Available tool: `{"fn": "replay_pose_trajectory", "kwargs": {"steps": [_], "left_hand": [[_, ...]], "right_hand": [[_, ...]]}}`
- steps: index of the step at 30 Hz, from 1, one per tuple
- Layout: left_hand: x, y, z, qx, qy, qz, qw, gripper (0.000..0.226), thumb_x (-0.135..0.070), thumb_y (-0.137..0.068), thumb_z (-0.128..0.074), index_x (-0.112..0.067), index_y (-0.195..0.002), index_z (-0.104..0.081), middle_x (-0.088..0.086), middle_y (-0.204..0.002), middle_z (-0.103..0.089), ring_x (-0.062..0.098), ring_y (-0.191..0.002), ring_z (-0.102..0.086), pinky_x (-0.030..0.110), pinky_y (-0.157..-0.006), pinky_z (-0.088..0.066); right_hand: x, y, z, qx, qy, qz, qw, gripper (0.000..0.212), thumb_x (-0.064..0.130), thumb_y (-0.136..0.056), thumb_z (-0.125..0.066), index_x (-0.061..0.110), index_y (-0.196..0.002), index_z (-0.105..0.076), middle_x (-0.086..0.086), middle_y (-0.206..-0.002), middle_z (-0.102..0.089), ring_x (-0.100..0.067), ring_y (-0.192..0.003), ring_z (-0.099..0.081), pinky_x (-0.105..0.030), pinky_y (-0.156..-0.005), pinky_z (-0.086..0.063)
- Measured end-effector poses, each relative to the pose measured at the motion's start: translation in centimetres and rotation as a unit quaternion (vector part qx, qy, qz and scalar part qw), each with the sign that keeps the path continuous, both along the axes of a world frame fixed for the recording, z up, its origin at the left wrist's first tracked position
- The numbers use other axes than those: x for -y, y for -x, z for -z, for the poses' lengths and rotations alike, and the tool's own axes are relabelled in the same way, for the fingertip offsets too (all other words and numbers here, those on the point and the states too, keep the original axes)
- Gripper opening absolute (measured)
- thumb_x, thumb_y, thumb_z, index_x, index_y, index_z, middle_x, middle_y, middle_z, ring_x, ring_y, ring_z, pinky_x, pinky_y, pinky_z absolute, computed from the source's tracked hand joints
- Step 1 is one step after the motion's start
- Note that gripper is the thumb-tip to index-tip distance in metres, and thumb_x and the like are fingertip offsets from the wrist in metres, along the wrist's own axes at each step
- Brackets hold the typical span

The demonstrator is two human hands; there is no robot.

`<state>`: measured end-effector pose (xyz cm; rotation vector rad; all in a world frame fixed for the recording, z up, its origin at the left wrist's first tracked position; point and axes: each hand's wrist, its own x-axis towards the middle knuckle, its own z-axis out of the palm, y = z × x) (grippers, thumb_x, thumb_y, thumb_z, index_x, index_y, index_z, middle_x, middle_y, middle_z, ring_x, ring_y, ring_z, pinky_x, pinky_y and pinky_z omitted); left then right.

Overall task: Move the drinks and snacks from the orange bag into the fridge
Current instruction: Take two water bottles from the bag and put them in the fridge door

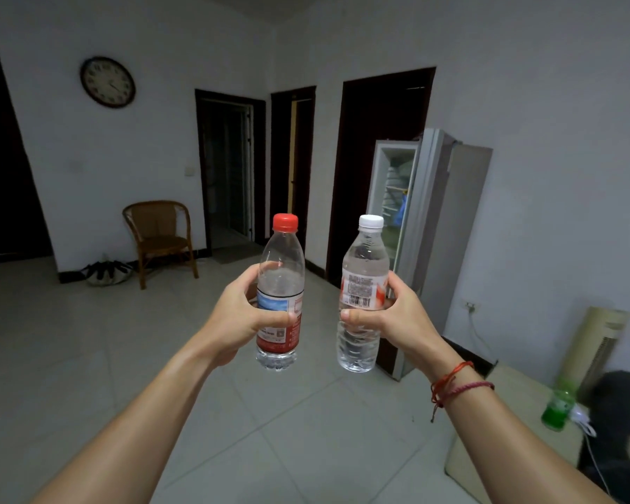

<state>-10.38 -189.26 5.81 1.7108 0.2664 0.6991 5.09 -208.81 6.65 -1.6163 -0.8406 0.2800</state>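
— Which hand has which bottle?

— The left hand [239,316] is wrapped round the red-capped bottle [281,265]. The thumb lies across the front of the label, and the fingers curl round the back at the top of the label. The right hand [397,318] clasps the white-capped bottle [366,254] the same way, with its thumb lying just under the barcode.

— Where do the bottles sit in those grips?

— Each is held round the middle. The neck and cap rise well above the fist, and the ribbed base hangs out below it. Both bottles are upright, caps on, with clear liquid inside. They are side by side but apart, held out in front of the person at arm's length, over the tiled floor [88,358].

— And the fridge?

— The fridge [462,227] stands against the right-hand wall, beyond the white-capped bottle and well apart from both hands. Its door is open, and the pale inside with shelves shows.

— Anything else around?

— There are red cord bracelets [455,383] on the right wrist. A wicker chair [159,234] stands by the far wall under a round clock [107,82], and a green bottle [558,409] sits on a low surface at the right.
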Motion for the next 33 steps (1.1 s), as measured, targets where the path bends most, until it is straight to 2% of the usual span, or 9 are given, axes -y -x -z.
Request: {"fn": "replay_pose_trajectory", "kwargs": {"steps": [3,6,9,14,17,20,24,28,33], "left_hand": [[-4.6,-3.7,-0.1,-0.003,-0.005,0.001,1.000,0.074,0.003,-0.065,-0.084,-0.031,-0.125,-0.056,-0.005,-0.113,-0.068,0.016,-0.104,-0.066,0.033,-0.086,-0.053],[-8.6,-7.5,0.1,-0.007,-0.003,0.004,1.000,0.077,0.003,-0.063,-0.086,-0.028,-0.127,-0.056,-0.002,-0.115,-0.070,0.019,-0.107,-0.067,0.038,-0.091,-0.053],[-12.0,-11.4,0.4,-0.008,-0.003,0.006,1.000,0.076,0.002,-0.062,-0.087,-0.028,-0.125,-0.058,-0.003,-0.113,-0.071,0.018,-0.106,-0.068,0.039,-0.090,-0.054],[-17.2,-18.2,1.3,-0.015,-0.006,0.014,1.000,0.070,0.003,-0.063,-0.086,-0.030,-0.119,-0.059,-0.007,-0.108,-0.072,0.014,-0.101,-0.069,0.035,-0.085,-0.054],[-20.7,-23.0,1.4,-0.012,-0.009,0.014,1.000,0.071,0.006,-0.063,-0.084,-0.031,-0.119,-0.060,-0.007,-0.107,-0.072,0.013,-0.100,-0.069,0.034,-0.083,-0.055],[-23.9,-28.4,1.6,-0.015,-0.001,0.016,1.000,0.070,0.007,-0.064,-0.083,-0.031,-0.118,-0.060,-0.007,-0.106,-0.072,0.014,-0.099,-0.069,0.036,-0.084,-0.055],[-28.0,-35.1,1.1,-0.019,0.000,0.019,1.000,0.071,0.008,-0.065,-0.082,-0.035,-0.116,-0.058,-0.014,-0.103,-0.072,0.006,-0.097,-0.069,0.028,-0.079,-0.055],[-32.0,-40.9,0.6,-0.021,0.008,0.019,1.000,0.072,0.009,-0.065,-0.082,-0.030,-0.121,-0.058,-0.012,-0.102,-0.072,0.008,-0.096,-0.069,0.023,-0.073,-0.056],[-37.2,-47.6,0.9,-0.015,0.019,0.020,0.999,0.072,0.011,-0.065,-0.081,-0.031,-0.120,-0.058,-0.011,-0.101,-0.073,0.008,-0.094,-0.070,0.024,-0.074,-0.056]], "right_hand": [[-4.3,-3.6,0.1,-0.007,-0.001,0.004,1.000,0.061,0.007,-0.065,-0.092,0.019,-0.116,-0.061,-0.002,-0.104,-0.076,-0.016,-0.094,-0.075,-0.028,-0.082,-0.059],[-7.7,-6.9,0.2,-0.020,-0.003,0.010,1.000,0.059,0.004,-0.067,-0.091,0.017,-0.115,-0.061,0.000,-0.101,-0.077,-0.012,-0.089,-0.075,-0.020,-0.072,-0.057],[-10.8,-10.5,0.6,-0.027,-0.007,0.021,0.999,0.059,0.002,-0.067,-0.090,0.017,-0.116,-0.061,-0.001,-0.101,-0.077,-0.013,-0.089,-0.075,-0.019,-0.071,-0.058],[-16.2,-17.4,1.6,-0.029,-0.003,0.031,0.999,0.060,0.003,-0.067,-0.090,0.018,-0.117,-0.060,0.001,-0.103,-0.076,-0.010,-0.091,-0.075,-0.024,-0.079,-0.057],[-19.4,-22.4,2.1,-0.035,-0.016,0.036,0.999,0.059,0.002,-0.067,-0.090,0.019,-0.116,-0.060,0.001,-0.102,-0.076,-0.010,-0.089,-0.075,-0.021,-0.076,-0.057],[-22.6,-27.7,2.7,-0.040,-0.014,0.037,0.998,0.059,0.001,-0.066,-0.090,0.018,-0.114,-0.061,-0.001,-0.101,-0.077,-0.013,-0.089,-0.075,-0.024,-0.077,-0.058],[-27.3,-34.8,2.1,-0.049,-0.015,0.037,0.998,0.060,-0.002,-0.065,-0.090,0.016,-0.114,-0.061,-0.004,-0.101,-0.077,-0.016,-0.090,-0.076,-0.021,-0.074,-0.059],[-31.6,-40.2,1.4,-0.057,-0.009,0.027,0.998,0.059,-0.004,-0.066,-0.089,0.013,-0.114,-0.060,-0.005,-0.101,-0.076,-0.014,-0.087,-0.076,-0.017,-0.069,-0.056],[-36.8,-46.3,1.6,-0.056,-0.004,0.031,0.998,0.060,-0.004,-0.065,-0.089,0.012,-0.115,-0.060,-0.007,-0.102,-0.076,-0.015,-0.087,-0.076,-0.018,-0.069,-0.056]]}}
